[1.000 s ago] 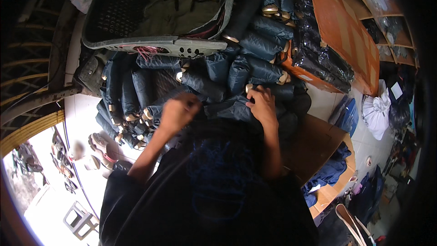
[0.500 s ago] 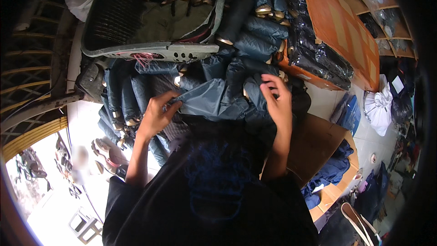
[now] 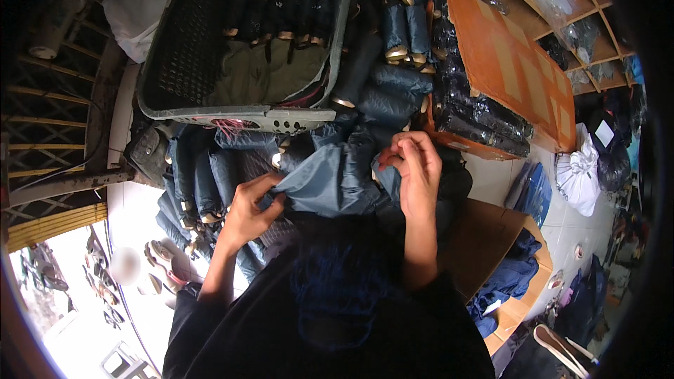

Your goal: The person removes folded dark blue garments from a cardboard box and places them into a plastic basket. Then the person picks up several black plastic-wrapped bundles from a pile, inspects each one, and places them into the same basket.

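Across my lap stretches a thin blue-grey piece of fabric [image 3: 319, 184], smooth and slightly shiny. My left hand [image 3: 254, 209] pinches its left corner between thumb and fingers. Over at its right end, my right hand [image 3: 419, 172] is raised with thumb and fingertips brought together; what lies between them is too small to make out. Around and beyond the fabric lie several blue-grey fabric rolls [image 3: 223, 174] with pale tan ends. Part of a dark pinstriped cloth [image 3: 261, 167] shows behind my left hand.
Beyond the rolls stands a dark plastic basket [image 3: 246, 118] holding olive cloth [image 3: 260, 74] and more rolls. At the right are an orange carton [image 3: 523, 70], black plastic-wrapped packs [image 3: 484, 123], a cardboard box [image 3: 523, 309] with navy cloth, and a tied white sack [image 3: 579, 172]. Shoes [image 3: 163, 260] lie at left.
My right fingers, spread before, have come together near the fabric's right end. My left hand keeps its pinch on the corner and sits slightly lower in view, as the whole view shifted.
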Motion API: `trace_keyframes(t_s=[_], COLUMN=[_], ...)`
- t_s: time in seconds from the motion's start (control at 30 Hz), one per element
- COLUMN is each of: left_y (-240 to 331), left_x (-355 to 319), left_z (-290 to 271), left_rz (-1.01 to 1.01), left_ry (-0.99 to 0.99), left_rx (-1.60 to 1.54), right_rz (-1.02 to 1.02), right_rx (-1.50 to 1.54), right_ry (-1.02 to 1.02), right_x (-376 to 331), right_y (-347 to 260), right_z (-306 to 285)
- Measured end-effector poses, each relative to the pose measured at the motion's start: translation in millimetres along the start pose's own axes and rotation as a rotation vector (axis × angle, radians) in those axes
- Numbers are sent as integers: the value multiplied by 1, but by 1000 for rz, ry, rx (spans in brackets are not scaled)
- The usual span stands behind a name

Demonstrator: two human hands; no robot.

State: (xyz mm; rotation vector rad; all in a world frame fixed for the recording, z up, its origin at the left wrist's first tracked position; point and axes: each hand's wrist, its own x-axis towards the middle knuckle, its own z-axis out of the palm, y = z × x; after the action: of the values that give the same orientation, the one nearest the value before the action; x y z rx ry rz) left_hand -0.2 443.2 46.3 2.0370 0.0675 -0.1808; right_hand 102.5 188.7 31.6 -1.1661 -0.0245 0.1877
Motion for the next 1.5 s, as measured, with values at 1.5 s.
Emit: trace_keyframes(t_s=[1.5], left_y=[-232], left_x=[452], left_z=[-137], left_rz=[-474], left_ry=[-33], left_rx=[929], right_rz=[119], right_rx=[-289], right_ry=[17], right_x=[121], right_y=[38], right_z=[-25])
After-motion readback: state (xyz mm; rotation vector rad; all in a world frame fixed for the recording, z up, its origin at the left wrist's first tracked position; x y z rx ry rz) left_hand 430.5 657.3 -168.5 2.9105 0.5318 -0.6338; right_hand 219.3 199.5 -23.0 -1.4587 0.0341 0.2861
